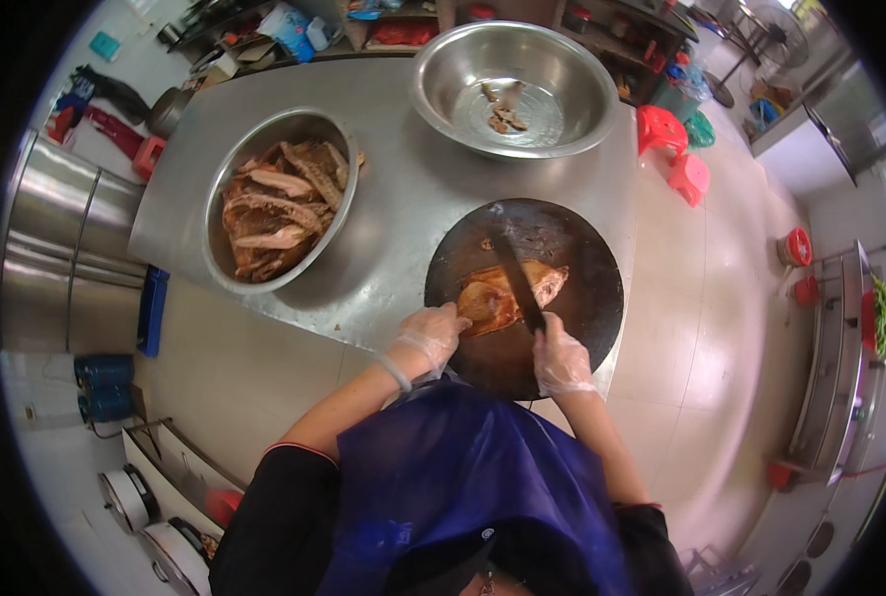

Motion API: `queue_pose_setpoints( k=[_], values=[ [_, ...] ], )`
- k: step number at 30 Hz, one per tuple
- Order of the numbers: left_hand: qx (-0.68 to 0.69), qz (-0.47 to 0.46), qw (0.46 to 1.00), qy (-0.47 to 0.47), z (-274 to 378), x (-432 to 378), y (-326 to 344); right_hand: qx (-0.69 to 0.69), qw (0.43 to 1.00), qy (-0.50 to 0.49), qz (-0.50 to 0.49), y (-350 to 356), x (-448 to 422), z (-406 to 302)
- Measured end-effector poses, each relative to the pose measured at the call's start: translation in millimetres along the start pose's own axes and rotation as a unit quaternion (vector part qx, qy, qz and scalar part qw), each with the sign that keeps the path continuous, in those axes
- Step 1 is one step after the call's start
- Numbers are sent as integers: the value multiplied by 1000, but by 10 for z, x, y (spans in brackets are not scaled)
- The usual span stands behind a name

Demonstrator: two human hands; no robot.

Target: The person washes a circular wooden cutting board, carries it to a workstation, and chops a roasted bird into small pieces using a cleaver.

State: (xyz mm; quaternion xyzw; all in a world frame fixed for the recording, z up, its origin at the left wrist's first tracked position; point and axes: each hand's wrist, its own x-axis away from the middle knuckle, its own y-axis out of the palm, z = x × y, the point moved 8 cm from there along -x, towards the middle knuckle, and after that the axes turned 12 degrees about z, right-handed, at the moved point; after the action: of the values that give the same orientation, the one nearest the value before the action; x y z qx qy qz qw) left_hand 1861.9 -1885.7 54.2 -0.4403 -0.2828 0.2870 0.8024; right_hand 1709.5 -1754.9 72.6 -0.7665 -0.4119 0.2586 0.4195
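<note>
A piece of browned cooked meat [491,298] lies on a round dark chopping block [592,298]. My left hand [431,331], in a clear plastic glove, holds the left end of the meat between thumb and fingers. In my right hand [562,357], gloved the same way, is the handle of a cleaver [517,279]; its blade, somewhat blurred, crosses over the meat, pointing away from me. Whether the edge touches the meat cannot be told. A small scrap [486,243] rests on the block beyond the meat.
The block stands on a steel table [383,216]. To the left, a steel basin [223,276] holds many cooked meat pieces [286,201]. At the back, a wider steel basin [443,127] contains several scraps [506,118]. Red plastic stools [663,130] stand on the floor right of the table.
</note>
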Motion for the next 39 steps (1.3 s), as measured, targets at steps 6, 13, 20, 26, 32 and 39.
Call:
queue_pose_setpoints(
  k=[6,13,20,26,32,39],
  values=[
    [-12,-22,1000,-15,-98,9,52,-2,993,-73,88,-658,-531,-491],
    [-62,5,993,100,-324,-44,484,-385,904,-102,156,-1254,-467,-1001],
    [-28,-31,998,51,-281,164,103,116,976,17,-183,166,-283,-359],
    [-66,-55,988,124,-196,-9,-45,42,984,80,-156,208,-305,-210],
    [-55,-98,983,148,-274,-164,-122,34,993,47,-100,9,-321,-205],
    [-79,-148,982,86,-288,-105,-69,-135,966,-56,214,-799,-516,-913]
  ],
)
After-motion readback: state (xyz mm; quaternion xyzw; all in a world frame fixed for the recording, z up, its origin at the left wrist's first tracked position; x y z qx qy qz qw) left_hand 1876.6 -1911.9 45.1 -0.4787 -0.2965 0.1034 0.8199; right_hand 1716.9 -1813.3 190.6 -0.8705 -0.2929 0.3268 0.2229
